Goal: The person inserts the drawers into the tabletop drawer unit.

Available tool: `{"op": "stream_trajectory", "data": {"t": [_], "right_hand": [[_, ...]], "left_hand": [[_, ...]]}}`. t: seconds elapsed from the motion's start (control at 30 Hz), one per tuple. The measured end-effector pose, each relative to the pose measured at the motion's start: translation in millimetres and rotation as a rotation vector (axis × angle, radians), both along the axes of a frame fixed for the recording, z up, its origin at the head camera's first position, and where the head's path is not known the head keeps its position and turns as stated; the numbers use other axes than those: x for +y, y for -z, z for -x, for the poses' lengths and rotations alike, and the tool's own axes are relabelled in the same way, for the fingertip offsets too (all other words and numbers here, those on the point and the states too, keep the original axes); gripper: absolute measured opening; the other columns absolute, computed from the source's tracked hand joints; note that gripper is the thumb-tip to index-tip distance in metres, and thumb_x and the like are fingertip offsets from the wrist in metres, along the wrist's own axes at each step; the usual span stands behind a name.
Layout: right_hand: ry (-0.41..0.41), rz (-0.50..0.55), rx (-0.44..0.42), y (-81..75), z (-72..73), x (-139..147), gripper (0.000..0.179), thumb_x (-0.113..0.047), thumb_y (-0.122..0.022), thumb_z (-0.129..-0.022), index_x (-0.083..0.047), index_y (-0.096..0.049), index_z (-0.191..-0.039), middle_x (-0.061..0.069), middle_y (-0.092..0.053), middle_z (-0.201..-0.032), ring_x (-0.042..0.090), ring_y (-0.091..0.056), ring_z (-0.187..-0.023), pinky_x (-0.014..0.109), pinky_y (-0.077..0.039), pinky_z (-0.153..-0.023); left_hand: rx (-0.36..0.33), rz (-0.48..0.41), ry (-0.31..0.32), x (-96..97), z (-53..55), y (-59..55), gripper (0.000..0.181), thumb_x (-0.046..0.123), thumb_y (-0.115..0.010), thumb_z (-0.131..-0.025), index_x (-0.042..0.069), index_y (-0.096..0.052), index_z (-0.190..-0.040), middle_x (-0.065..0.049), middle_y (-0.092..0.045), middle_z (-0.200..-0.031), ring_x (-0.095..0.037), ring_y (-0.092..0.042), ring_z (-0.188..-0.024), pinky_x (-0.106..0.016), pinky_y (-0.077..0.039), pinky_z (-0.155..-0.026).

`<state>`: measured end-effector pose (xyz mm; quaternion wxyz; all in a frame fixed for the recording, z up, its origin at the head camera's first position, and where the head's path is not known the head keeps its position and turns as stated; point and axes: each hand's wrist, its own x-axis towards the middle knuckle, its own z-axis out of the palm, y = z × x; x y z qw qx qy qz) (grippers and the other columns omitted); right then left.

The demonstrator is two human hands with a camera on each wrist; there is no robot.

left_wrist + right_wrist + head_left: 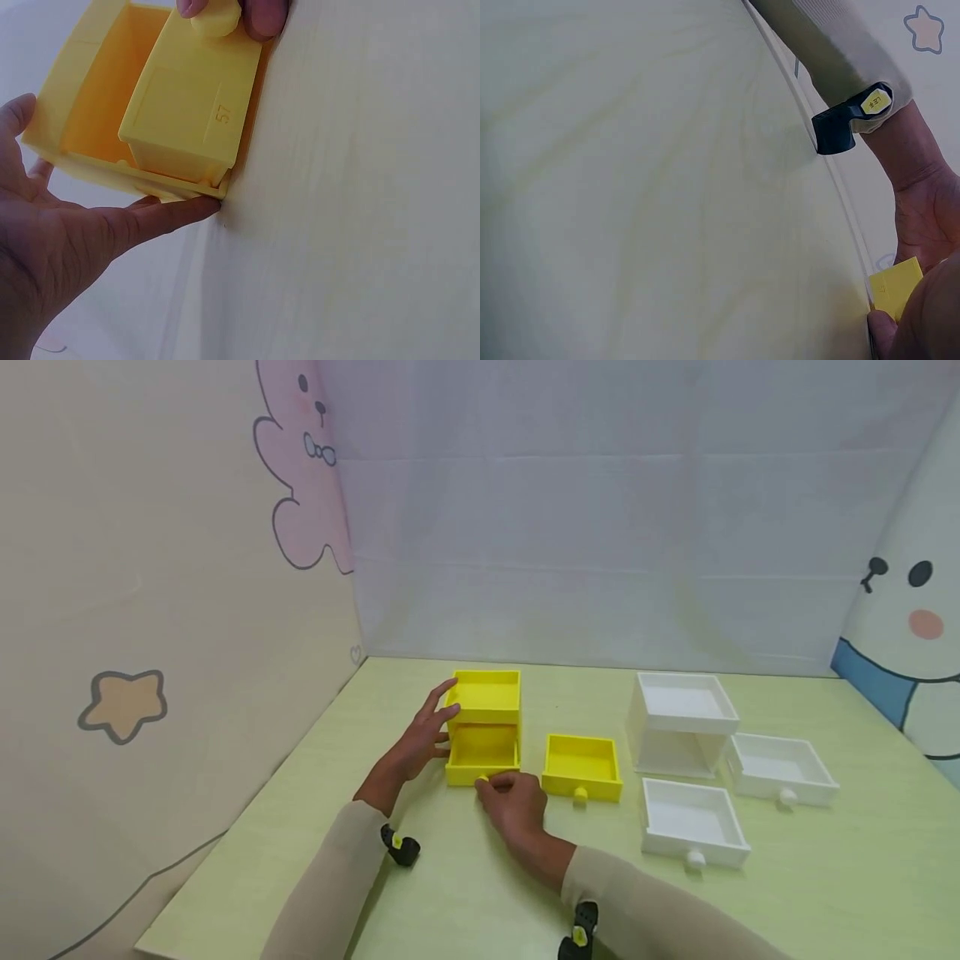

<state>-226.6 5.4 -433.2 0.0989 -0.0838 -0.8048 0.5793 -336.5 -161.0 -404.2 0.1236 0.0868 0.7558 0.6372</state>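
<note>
A small yellow cabinet [487, 696] stands on the table. Its lower compartment holds a yellow drawer [187, 97] that sticks partly out, its front marked 57. My left hand [417, 741] lies against the cabinet's left side, fingers spread, with fingertips at the top and one finger reaching along the side towards the base. With thumb and fingertips, my right hand [515, 806] pinches the round knob [216, 16] on that drawer. In the right wrist view only a yellow corner of the drawer front shows beyond the hand. A second yellow drawer [582, 788] lies to the right of the cabinet.
Farther right stands a white cabinet [682, 724] with an open front. Two white drawers lie by it, one in front [696, 847] and one to its right [787, 791]. A cloth backdrop [600, 527] closes off the table's rear edge.
</note>
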Motion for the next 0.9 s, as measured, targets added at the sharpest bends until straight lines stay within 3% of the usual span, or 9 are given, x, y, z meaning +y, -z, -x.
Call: {"op": "stream_trajectory", "data": {"t": [0.9], "right_hand": [[0.057,0.0,0.079,4.5,18.8,-5.6,0.016,-0.018,-0.079,-0.083,-0.003,-0.076,-0.079,0.002,-0.07,-0.064,0.017,-0.067,-0.064,0.037,-0.054,-0.069]], "left_hand": [[0.006,-0.009,0.007,0.9,0.6,1.0,0.06,0.053,-0.052,-0.098,0.051,-0.024,-0.15,-0.006,-0.013,-0.164,-0.057,-0.036,-0.134,-0.069,-0.035,-0.102]]}}
